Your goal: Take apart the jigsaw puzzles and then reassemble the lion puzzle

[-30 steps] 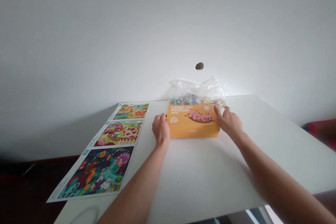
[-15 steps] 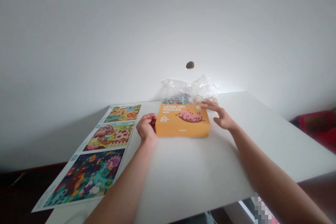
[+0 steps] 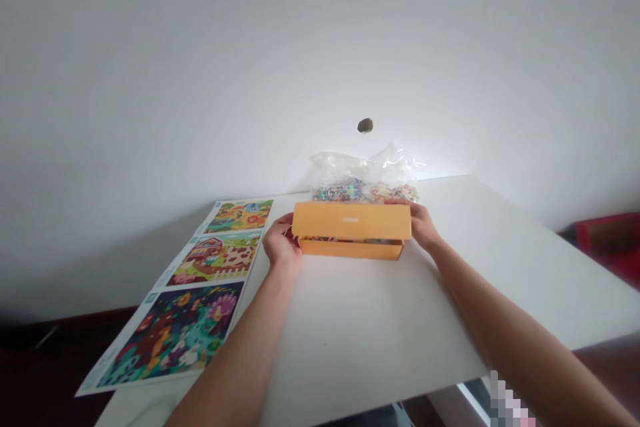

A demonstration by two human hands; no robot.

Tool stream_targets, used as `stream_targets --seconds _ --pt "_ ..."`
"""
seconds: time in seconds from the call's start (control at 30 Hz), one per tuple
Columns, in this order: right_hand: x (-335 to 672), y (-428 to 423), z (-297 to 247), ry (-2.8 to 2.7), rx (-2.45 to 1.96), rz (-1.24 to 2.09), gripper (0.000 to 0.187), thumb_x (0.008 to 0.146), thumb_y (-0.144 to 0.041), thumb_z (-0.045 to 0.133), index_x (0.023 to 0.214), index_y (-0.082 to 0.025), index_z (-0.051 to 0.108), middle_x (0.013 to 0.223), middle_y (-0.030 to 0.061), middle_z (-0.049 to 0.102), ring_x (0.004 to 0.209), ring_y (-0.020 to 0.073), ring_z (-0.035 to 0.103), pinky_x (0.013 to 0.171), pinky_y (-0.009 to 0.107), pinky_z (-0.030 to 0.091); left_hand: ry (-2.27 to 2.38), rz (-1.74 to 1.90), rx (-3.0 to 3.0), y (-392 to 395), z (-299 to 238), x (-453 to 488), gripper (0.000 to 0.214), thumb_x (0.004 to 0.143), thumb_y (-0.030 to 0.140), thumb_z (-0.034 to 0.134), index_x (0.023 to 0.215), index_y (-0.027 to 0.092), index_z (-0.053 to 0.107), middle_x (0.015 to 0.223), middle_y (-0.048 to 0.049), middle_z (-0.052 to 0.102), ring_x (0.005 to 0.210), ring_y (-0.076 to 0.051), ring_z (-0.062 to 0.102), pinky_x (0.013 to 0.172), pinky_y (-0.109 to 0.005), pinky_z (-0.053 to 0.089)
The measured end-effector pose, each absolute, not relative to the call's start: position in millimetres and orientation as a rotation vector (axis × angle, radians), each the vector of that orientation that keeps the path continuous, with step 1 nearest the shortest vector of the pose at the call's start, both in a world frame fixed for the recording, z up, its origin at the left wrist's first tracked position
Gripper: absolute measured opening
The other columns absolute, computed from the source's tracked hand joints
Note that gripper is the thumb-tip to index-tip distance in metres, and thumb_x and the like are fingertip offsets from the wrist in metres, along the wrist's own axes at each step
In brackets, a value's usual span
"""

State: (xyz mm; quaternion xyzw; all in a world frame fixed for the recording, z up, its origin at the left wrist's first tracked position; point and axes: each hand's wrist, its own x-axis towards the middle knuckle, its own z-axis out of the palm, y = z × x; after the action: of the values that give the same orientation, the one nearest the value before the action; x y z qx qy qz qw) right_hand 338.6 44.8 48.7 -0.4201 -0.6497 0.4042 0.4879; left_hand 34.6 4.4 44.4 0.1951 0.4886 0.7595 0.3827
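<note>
An orange puzzle box (image 3: 350, 251) sits on the table with its lid (image 3: 351, 221) tilted, the front edge raised. Through the gap at the front, coloured contents show, too narrow a strip to name. My left hand (image 3: 281, 240) is curled against the box's left side, its fingertips partly hidden behind it. On the right, my right hand (image 3: 421, 223) grips the lid's right end, fingers reaching along its far edge. Just behind the box lie clear plastic bags of puzzle pieces (image 3: 340, 190).
A printed sheet with three pictures (image 3: 213, 260) lies along the left of the white table (image 3: 360, 333), its near corner over the edge. Behind the table rises a white wall (image 3: 250, 80) with a small hole (image 3: 365, 125). A red object (image 3: 610, 243) is beyond the right edge.
The lid, flat on the box before, is now raised at its front, opening a gap. My right hand has closed on the lid's right end; my left hand stays at the left side.
</note>
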Motion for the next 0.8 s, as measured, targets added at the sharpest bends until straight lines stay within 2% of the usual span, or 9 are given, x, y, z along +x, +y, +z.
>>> stream_targets --seconds 0.03,0.1,0.2,0.33,0.47,0.67,0.8 --pt "334.5 44.9 46.8 -1.498 -1.109 0.95 0.048 0.077 -0.059 0.065 0.095 -0.015 0.072 0.097 0.0099 0.074 0.09 0.025 0.067 0.074 0.033 0.053 1.268 1.913 0.505 5.1 42.8 36.4 0.03 0.053 0.024 0.054 0.078 0.014 0.07 0.07 -0.0033 0.066 0.058 -0.015 0.06 0.056 -0.026 0.046" --pt "328.5 44.8 44.3 -1.386 -1.293 0.892 0.056 0.077 -0.068 0.058 0.076 -0.014 0.069 0.067 0.0052 0.069 0.063 0.019 0.062 0.057 0.027 0.047 1.317 1.841 0.518 5.8 39.0 40.3 0.034 0.052 0.021 0.058 0.082 0.013 0.073 0.072 -0.0035 0.069 0.06 -0.016 0.061 0.057 -0.027 0.047" --pt "327.8 44.4 46.5 -1.389 -1.551 0.8 0.061 0.076 -0.074 0.052 0.065 -0.016 0.066 0.05 0.0011 0.058 0.05 0.0153 0.053 0.047 0.025 0.037 1.478 1.659 0.734 4.8 31.8 43.5 0.034 0.059 0.028 0.064 0.087 0.013 0.076 0.066 -0.0023 0.069 0.063 -0.021 0.064 0.058 -0.029 0.048" --pt "335.9 41.0 58.9 -1.598 -1.878 0.643 0.063 0.08 -0.075 0.045 0.064 -0.019 0.071 0.047 0.0032 0.058 0.047 0.017 0.055 0.051 0.028 0.039 1.546 1.528 0.979 3.7 24.0 41.9 0.034 0.067 0.038 0.066 0.088 0.014 0.078 0.059 -0.0008 0.067 0.064 -0.022 0.065 0.057 -0.028 0.047" --pt "337.7 34.7 68.8 -1.733 -1.967 0.67 0.065 0.087 -0.069 0.036 0.078 -0.021 0.078 0.048 0.0052 0.062 0.046 0.0183 0.058 0.059 0.032 0.044 1.516 1.53 1.054 4.6 22.1 41.5 0.035 0.068 0.037 0.068 0.092 0.014 0.079 0.067 -0.0009 0.071 0.069 -0.022 0.067 0.061 -0.028 0.049" --pt "330.2 24.9 77.3 -1.746 -1.904 0.422 0.051 0.09 -0.056 0.041 0.083 -0.022 0.078 0.061 0.006 0.068 0.066 0.0223 0.066 0.063 0.03 0.044 1.534 1.669 1.132 1.8 25.7 43.1 0.029 0.071 0.033 0.068 0.093 0.017 0.079 0.094 -0.0045 0.075 0.09 -0.023 0.068 0.075 -0.028 0.052" --pt "328.3 20.9 78.9 -1.692 -1.648 0.351 0.042 0.088 -0.051 0.049 0.107 -0.024 0.074 0.08 0.005 0.074 0.075 0.0223 0.067 0.071 0.031 0.048 1.462 1.726 1.216 -2.3 30.0 44.5 0.033 0.075 0.032 0.068 0.104 0.018 0.077 0.112 -0.0072 0.072 0.103 -0.022 0.066 0.088 -0.029 0.052"
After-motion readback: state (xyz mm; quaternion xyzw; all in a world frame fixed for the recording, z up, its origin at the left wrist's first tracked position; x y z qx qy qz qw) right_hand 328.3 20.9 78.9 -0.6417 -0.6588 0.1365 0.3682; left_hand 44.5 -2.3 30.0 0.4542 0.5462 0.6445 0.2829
